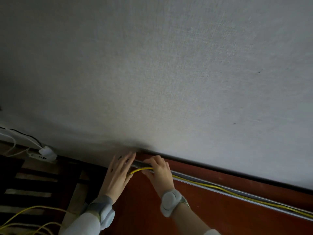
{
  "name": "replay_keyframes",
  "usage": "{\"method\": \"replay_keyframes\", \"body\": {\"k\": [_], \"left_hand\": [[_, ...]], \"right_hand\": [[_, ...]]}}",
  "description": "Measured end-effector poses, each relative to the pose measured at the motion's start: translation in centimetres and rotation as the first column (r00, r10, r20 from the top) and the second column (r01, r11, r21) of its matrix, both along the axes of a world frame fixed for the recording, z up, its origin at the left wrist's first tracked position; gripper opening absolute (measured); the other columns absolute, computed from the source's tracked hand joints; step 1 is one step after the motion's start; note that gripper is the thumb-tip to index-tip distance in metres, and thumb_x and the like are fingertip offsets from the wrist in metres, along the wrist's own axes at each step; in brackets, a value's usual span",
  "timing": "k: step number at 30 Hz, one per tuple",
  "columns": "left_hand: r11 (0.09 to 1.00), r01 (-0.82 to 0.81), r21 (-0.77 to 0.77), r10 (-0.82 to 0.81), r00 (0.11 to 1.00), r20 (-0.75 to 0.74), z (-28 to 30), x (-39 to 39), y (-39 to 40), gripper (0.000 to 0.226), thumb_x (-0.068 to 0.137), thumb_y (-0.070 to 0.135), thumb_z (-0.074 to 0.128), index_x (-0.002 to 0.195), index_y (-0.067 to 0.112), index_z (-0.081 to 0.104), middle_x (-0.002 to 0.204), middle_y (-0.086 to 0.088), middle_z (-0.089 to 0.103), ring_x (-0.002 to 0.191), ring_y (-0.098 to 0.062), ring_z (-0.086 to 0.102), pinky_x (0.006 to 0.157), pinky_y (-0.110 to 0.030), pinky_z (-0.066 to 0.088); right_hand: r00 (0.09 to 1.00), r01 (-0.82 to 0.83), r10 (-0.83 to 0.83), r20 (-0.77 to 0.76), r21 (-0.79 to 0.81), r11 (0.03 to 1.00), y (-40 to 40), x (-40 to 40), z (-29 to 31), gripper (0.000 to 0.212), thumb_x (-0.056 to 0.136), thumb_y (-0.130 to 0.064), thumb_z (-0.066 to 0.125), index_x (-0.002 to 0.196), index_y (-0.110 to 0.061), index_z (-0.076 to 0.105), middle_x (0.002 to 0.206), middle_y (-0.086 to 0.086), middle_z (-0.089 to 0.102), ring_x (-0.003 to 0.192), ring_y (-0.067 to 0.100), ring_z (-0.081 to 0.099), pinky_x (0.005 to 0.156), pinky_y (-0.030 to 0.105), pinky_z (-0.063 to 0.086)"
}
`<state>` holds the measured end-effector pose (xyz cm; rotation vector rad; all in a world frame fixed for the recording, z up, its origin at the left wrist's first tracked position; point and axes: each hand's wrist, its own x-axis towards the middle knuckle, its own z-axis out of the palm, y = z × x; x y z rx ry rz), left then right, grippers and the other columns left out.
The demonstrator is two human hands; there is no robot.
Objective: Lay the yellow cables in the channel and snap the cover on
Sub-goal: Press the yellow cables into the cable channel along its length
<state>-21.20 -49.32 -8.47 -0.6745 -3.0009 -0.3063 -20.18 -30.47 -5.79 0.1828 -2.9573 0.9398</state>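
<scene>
Grey wristbands, one per forearm: left wristband [105, 213], right wristband [170, 201], both at the near edge over a red-brown floor [194, 216]. Left hand [118, 175], fingers spread wide and flat, rests at the left end of the grey channel [254, 196] along the foot of the pale wall [169, 73]; right hand [159, 172], just beside it, curls closed over the yellow cables [211, 186], which lie in the channel running right. Loose yellow cable loops [25, 219] lie near left; white power strip [44, 154] far left.
</scene>
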Motion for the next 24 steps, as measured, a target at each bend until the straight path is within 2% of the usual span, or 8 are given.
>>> {"method": "replay_keyframes", "body": {"k": [2, 5, 7, 11, 14, 18, 21, 24], "left_hand": [[0.997, -0.08, -0.005, 0.08, 0.996, 0.029, -0.3, 0.6, -1.3, 0.067, 0.087, 0.045, 0.037, 0.145, 0.014, 0.024, 0.144, -0.009, 0.042, 0.128, -0.027, 0.044, 0.107, -0.049, 0.037], [0.96, -0.272, 0.068, 0.259, 0.953, 0.156, -1.2, 1.3, -3.1, 0.087, 0.076, 0.036, 0.071, 0.144, 0.009, 0.024, 0.141, -0.017, 0.042, 0.124, -0.033, 0.047, 0.098, -0.045, 0.046], [0.924, -0.36, 0.127, 0.312, 0.904, 0.292, -1.9, 1.8, -3.5, 0.093, 0.075, 0.031, 0.074, 0.145, 0.009, 0.017, 0.143, -0.015, 0.04, 0.123, -0.028, 0.048, 0.098, -0.042, 0.046], [0.956, -0.288, 0.06, 0.223, 0.844, 0.488, -2.0, 2.3, -2.8, 0.093, 0.083, 0.023, 0.065, 0.147, 0.025, -0.002, 0.115, 0.012, 0.058, 0.112, -0.008, 0.055, 0.116, -0.054, 0.011], [0.973, -0.227, -0.034, 0.22, 0.881, 0.42, -1.3, 2.0, -2.5, 0.087, 0.082, 0.019, 0.064, 0.146, 0.032, 0.007, 0.097, 0.013, 0.063, 0.101, -0.005, 0.06, 0.114, -0.06, 0.0], [0.966, -0.256, 0.04, 0.248, 0.959, 0.139, -0.4, 1.7, -3.1, 0.068, 0.066, 0.005, 0.078, 0.127, 0.018, 0.052, 0.077, 0.006, 0.066, 0.072, -0.014, 0.068, 0.105, -0.07, 0.023], [0.949, -0.282, 0.142, 0.274, 0.959, 0.074, 0.5, 0.9, -3.4, 0.064, 0.066, 0.0, 0.077, 0.123, 0.016, 0.052, 0.077, 0.002, 0.063, 0.06, -0.018, 0.066, 0.103, -0.068, 0.028], [0.955, -0.262, 0.136, 0.258, 0.965, 0.045, 1.0, -0.7, -3.6, 0.058, 0.069, -0.007, 0.072, 0.121, 0.017, 0.059, 0.087, -0.005, 0.062, 0.069, -0.021, 0.066, 0.109, -0.066, 0.019]], "right_hand": [[1.0, 0.009, -0.01, 0.02, 0.033, 0.999, -1.0, -0.7, -0.2, 0.03, 0.081, -0.029, 0.071, 0.108, -0.016, 0.066, 0.112, 0.003, 0.059, 0.105, 0.024, 0.055, 0.09, 0.036, 0.044], [0.999, 0.042, -0.044, 0.029, 0.057, 0.997, -1.6, -1.2, -0.4, 0.026, 0.077, -0.03, 0.074, 0.095, -0.011, 0.07, 0.106, 0.006, 0.061, 0.099, 0.027, 0.056, 0.085, 0.038, 0.045], [0.999, 0.038, -0.038, 0.007, 0.087, 0.995, -1.5, -1.2, -0.5, 0.024, 0.075, -0.029, 0.076, 0.089, -0.01, 0.071, 0.102, 0.007, 0.062, 0.095, 0.028, 0.057, 0.082, 0.039, 0.047], [0.997, 0.073, -0.074, 0.003, 0.069, 0.995, -1.4, -1.3, -0.6, 0.018, 0.074, -0.027, 0.077, 0.083, -0.011, 0.073, 0.099, 0.005, 0.063, 0.093, 0.026, 0.058, 0.081, 0.038, 0.045], [0.991, 0.124, -0.125, 0.036, 0.034, 0.992, -1.6, -0.9, -0.7, 0.015, 0.077, -0.027, 0.076, 0.084, -0.014, 0.074, 0.099, 0.002, 0.062, 0.095, 0.022, 0.056, 0.086, 0.036, 0.039], [0.97, 0.24, -0.239, 0.03, -0.019, 0.971, -1.9, -0.3, -0.8, 0.01, 0.077, -0.027, 0.077, 0.079, -0.018, 0.073, 0.09, 0.0, 0.062, 0.089, 0.021, 0.056, 0.086, 0.035, 0.035], [0.949, 0.314, -0.313, 0.033, -0.076, 0.946, -2.0, -0.2, -0.7, 0.008, 0.076, -0.026, 0.078, 0.077, -0.02, 0.072, 0.089, -0.001, 0.061, 0.087, 0.02, 0.056, 0.084, 0.035, 0.035], [0.931, 0.366, -0.363, 0.041, -0.114, 0.924, -2.1, -0.2, -0.8, 0.009, 0.075, -0.024, 0.08, 0.077, -0.018, 0.072, 0.088, -0.002, 0.06, 0.085, 0.02, 0.055, 0.083, 0.033, 0.031]]}}
